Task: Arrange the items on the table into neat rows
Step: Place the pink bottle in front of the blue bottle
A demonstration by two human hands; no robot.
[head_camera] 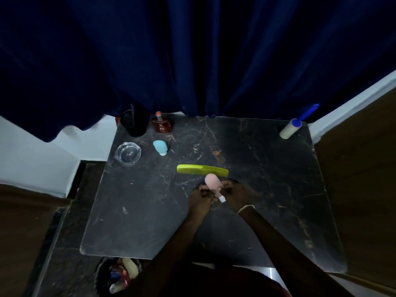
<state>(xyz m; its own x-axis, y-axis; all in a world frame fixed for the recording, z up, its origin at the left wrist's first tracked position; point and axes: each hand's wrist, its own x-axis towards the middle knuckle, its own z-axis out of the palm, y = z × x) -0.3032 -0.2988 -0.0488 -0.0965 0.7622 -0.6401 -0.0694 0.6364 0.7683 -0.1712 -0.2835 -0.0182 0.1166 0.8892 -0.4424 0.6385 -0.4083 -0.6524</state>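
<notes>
While veined dark marble (257, 168) gleams, both hands' (202, 196) grips pinch a rounded pink bottle (212, 184).

The right half of the table (267, 168) lies bare, except for a lint roller (292, 128) at the far right corner. The near left area is open too. Along the far left edge stand a black cup (135, 123) and a brown perfume bottle (161, 124), just beside each other, with a glass ashtray (128, 154) and a blue squeeze bottle (160, 147) nearer. A green comb (202, 169) lies crosswise mid-table, just beyond both hands (214, 192). A dark blue curtain (192, 61) hangs close behind the far edge.
</notes>
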